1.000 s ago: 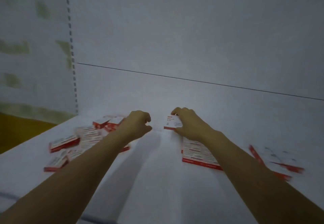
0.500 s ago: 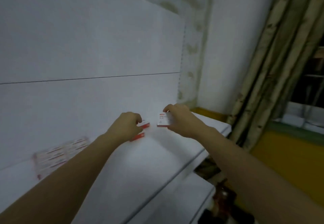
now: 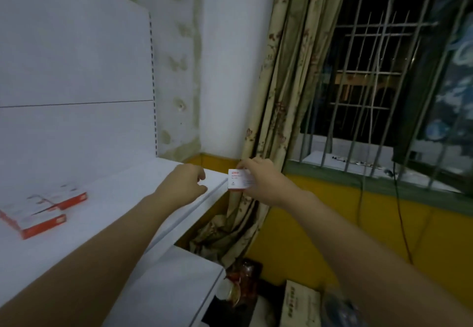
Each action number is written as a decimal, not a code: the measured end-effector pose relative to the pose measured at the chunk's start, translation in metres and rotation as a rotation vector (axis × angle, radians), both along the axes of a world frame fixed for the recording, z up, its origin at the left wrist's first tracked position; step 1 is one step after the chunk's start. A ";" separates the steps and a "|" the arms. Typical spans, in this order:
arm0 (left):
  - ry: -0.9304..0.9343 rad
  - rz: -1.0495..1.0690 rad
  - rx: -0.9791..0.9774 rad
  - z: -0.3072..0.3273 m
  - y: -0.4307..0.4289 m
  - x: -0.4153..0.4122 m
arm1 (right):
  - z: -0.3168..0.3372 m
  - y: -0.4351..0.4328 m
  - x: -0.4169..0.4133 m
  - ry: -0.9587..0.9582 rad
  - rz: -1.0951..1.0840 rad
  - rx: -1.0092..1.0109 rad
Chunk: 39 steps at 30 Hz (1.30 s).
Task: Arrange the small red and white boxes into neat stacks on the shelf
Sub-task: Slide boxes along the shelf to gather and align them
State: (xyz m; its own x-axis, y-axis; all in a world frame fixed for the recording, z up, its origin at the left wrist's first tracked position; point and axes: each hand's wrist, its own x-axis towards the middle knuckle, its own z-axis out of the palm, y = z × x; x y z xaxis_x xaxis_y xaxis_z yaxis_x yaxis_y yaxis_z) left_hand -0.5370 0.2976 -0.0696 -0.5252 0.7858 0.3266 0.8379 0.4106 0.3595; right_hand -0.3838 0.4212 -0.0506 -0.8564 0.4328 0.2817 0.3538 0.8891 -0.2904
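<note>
While right hand (image 3: 263,183) pinches box (image 3: 236,179), held upright

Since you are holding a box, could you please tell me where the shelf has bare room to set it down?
The shelf is bare between the lying boxes at its left and the left hand near its right end. The lower shelf also shows bare. Only the far left is crowded.
</note>
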 end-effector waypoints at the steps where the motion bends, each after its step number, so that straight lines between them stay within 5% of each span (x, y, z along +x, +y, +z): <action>1: -0.003 0.006 -0.003 -0.001 0.012 0.002 | 0.000 0.012 0.003 0.005 0.000 0.003; 18: 0.022 0.320 -0.037 -0.002 0.086 -0.066 | -0.002 0.133 -0.096 -0.017 0.198 0.028; 28: 0.055 0.542 -0.085 -0.002 0.025 -0.152 | -0.008 0.099 -0.230 0.009 0.456 0.044; 39: 0.026 0.743 0.038 0.007 -0.047 -0.143 | -0.007 0.011 -0.300 0.109 0.900 0.056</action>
